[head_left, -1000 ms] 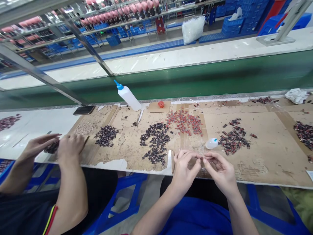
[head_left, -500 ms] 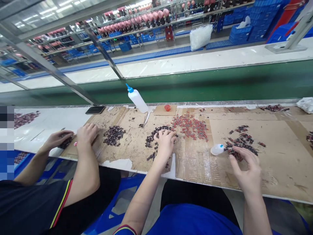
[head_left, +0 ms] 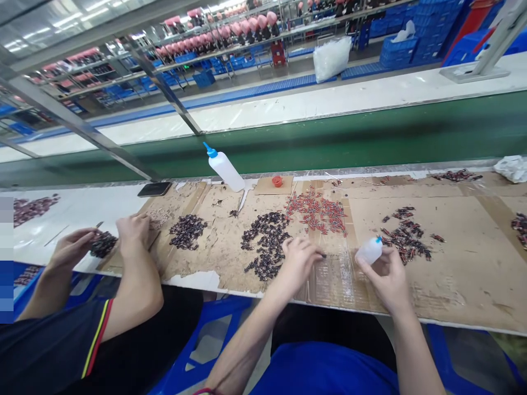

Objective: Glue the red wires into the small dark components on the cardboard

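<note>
Left hand (head_left: 300, 260) narrow, small dark piece (head_left: 323, 256) at its fingertips, just above the cardboard (head_left: 473, 263) on the counter (head_left: 111, 192); right hand (head_left: 389, 280) closed round a small white bottle (head_left: 370, 250) with blue cap, thumb on near side, bottle tilted, cap toward far right; hands apart, bottle to right of the dark piece.

Dark parts pile (head_left: 265, 241) just left of left hand, partly behind it; red parts pile (head_left: 317, 211) on far side of left hand, next to the dark pile; red-and-black parts pile (head_left: 405, 236) just right of the bottle, beyond right hand; another dark heap (head_left: 188, 231) farther left.

Far side: large white bottle (head_left: 226, 171) with blue nozzle, leaning left; small red cup (head_left: 277, 181) to its right on a cardboard square; white stick (head_left: 333, 177) right of cup; black phone (head_left: 154, 189) lying flat, far left; crumpled white tissue (head_left: 513, 168) far right.

Co-worker at left, dark sleeve (head_left: 93, 340) with yellow and red trim; co-worker's hands (head_left: 134, 233) low over the counter, grip cannot be told.
</note>
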The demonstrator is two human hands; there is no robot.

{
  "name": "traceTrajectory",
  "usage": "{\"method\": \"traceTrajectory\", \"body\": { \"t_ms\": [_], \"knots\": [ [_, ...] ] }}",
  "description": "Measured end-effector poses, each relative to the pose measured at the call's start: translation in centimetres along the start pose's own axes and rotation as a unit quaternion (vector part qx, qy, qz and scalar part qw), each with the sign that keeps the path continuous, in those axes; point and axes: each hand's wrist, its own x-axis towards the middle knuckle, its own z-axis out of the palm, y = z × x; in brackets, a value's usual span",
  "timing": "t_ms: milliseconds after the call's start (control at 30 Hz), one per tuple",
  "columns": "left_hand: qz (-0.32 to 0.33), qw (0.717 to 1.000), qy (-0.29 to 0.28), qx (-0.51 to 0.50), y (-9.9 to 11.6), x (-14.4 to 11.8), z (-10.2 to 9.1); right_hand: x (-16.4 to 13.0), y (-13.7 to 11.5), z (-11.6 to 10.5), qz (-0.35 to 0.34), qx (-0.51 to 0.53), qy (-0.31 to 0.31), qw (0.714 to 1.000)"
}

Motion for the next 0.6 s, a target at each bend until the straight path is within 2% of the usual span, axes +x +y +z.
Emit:
{"method": "traceTrajectory", "body": {
  "t_ms": [67,133,267,367,600],
  "knots": [
    [0.003,1.0,-0.007,-0.016,0.8,-1.3,1.4,-0.4,-0.2,0.1,0.024,0.065,0.007,0.998],
    [-0.012,1.0,0.013,-0.013,1.1,-2.2,2.5,-0.7,-0.2,0.2,0.03,0.119,0.039,0.992],
    [-0.025,0.999,0.044,-0.015,0.9,-2.8,3.2,-1.0,-0.2,0.5,0.049,0.174,0.1,0.978],
    [-0.026,0.999,0.036,-0.029,0.9,-2.9,3.1,-1.3,-0.5,1.1,0.038,0.132,0.111,0.984],
    [-0.078,0.995,0.043,-0.033,1.5,-2.8,3.2,-1.7,-0.8,2.5,0.001,-0.001,0.104,0.995]
  ]
}}
